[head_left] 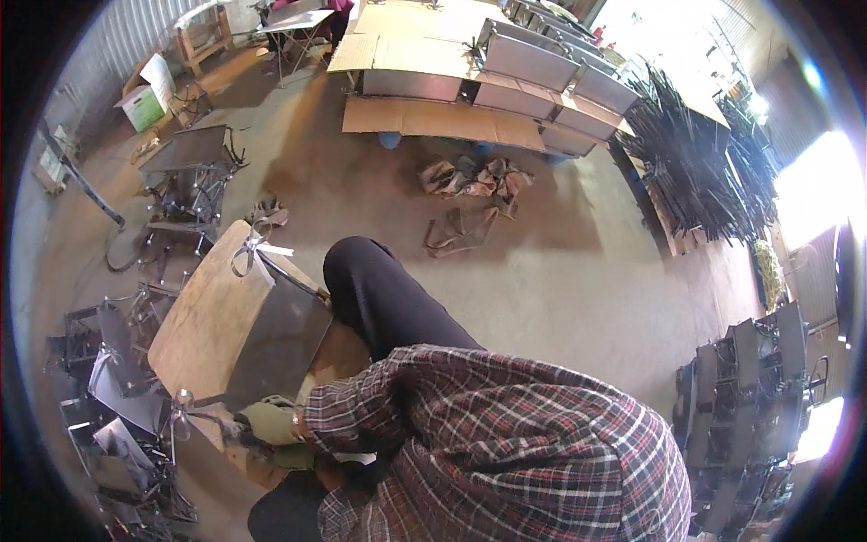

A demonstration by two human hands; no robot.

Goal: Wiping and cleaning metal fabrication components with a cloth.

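A grey-black metal panel (275,348) rests on a worn wooden board (203,307) beside my knee. Bent metal strips with looped ends (260,253) stick up at the panel's far end, and a similar looped fitting (183,411) shows at its near end. My right hand (271,423), in a yellow-green glove, is closed at the panel's near edge, around a small dark piece I cannot make out. Just below it is my left hand (293,457), also gloved; its fingers are mostly hidden by my right hand and sleeve.
Dark metal frames and panels (122,397) pile up on my left, with another stack (185,172) beyond. Crumpled cloths (474,181) lie on the floor ahead. Behind them stands a cardboard-covered bench (406,54) with metal boxes. Black rods (686,154) and stacked dark parts (745,397) are at right.
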